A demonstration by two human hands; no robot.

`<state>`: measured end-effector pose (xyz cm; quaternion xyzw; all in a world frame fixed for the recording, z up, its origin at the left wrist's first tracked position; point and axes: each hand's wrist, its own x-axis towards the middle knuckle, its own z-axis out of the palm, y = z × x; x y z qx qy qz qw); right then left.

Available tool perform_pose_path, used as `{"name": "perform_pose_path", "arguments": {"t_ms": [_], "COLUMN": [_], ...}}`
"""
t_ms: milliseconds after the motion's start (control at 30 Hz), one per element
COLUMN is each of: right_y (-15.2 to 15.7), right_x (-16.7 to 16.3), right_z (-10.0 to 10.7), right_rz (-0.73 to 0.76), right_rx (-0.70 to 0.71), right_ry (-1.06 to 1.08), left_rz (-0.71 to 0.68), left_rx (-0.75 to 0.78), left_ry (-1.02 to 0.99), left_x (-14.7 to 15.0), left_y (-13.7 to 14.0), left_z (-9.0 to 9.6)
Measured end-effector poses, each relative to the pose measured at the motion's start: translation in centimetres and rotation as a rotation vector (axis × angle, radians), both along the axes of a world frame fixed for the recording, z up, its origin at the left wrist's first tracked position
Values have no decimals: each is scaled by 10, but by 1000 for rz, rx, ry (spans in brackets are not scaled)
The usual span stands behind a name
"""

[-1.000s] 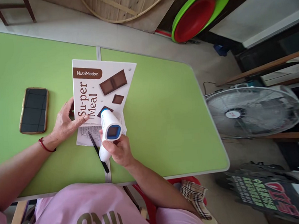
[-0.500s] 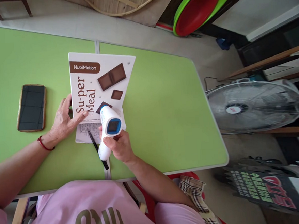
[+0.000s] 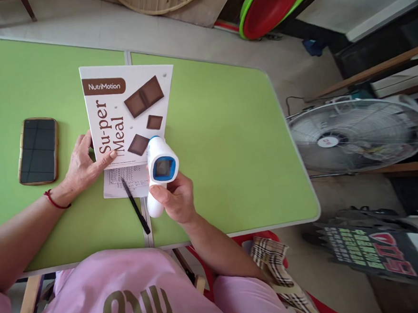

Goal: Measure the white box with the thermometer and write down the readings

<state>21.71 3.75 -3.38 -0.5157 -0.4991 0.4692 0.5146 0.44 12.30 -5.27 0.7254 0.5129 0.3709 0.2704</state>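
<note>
My left hand [image 3: 85,160] grips the lower left edge of a white and brown box [image 3: 114,108] printed "NutriMotion Su-per Meal", its thumb on the front and its other fingers hidden at the side. My right hand [image 3: 178,197] is wrapped round the handle of a white infrared thermometer [image 3: 161,152] with a blue-rimmed screen, which faces me. The thermometer's head overlaps the box's lower right corner in view; whether they touch I cannot tell. Below the box lies a sheet of paper [image 3: 111,187] with handwriting, partly covered. A black pen [image 3: 137,209] rests across it and onto the table.
On the green table [image 3: 230,150] a smartphone [image 3: 37,150] in a brown case lies left of my left hand. Beyond the table's right edge stands a large fan [image 3: 358,139]. A checked cloth [image 3: 271,262] hangs on a red chair by my right elbow.
The thermometer has moved right and turned more upright in my right hand, away from the pen. The box has shifted left and tilted slightly, with my left hand still on it.
</note>
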Motion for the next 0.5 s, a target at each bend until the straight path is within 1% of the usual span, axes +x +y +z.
{"name": "perform_pose_path", "arguments": {"t_ms": [133,233,367,433,500], "right_y": [3,11,22,26,28], "right_x": [11,35,72,83,88], "right_z": [2,8,7,0,-7], "right_rz": [-27,-34,-43,-18,19], "right_rx": [146,210,137,100,66], "right_ry": [-100,-310,-737,-947,-1103], "left_rz": [18,41,68,86,87], "left_rx": [-39,14,161,174,157], "left_ry": [-118,-197,-195,-179,-180], "left_x": [-2,-2,-2,-3,-3], "left_y": [-2,-3,2,4,6], "left_z": [-4,-10,-16,-17,-19]}}
